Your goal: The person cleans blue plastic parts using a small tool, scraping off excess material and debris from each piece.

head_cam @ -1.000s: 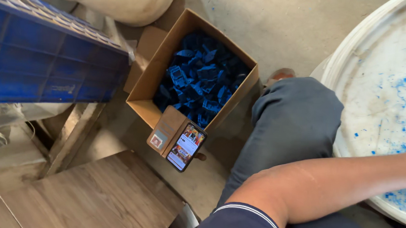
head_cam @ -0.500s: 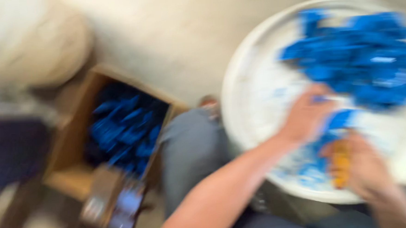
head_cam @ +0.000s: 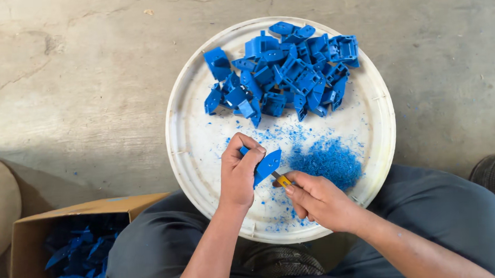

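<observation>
Over the white tray, we're trimming a blue plastic piece with a little knife.

Our left hand is curled tight round the blue piece, and our right hand is closed on the yellow-handled knife, blade at the piece's lower edge. Looks like we're mid-trim; the next cut probably wants a steady, shallow stroke away from the thumb. Just beside sits the shavings heap, farther up the pile of blue pieces on the tray, and the cardboard box sits lower left.
</observation>
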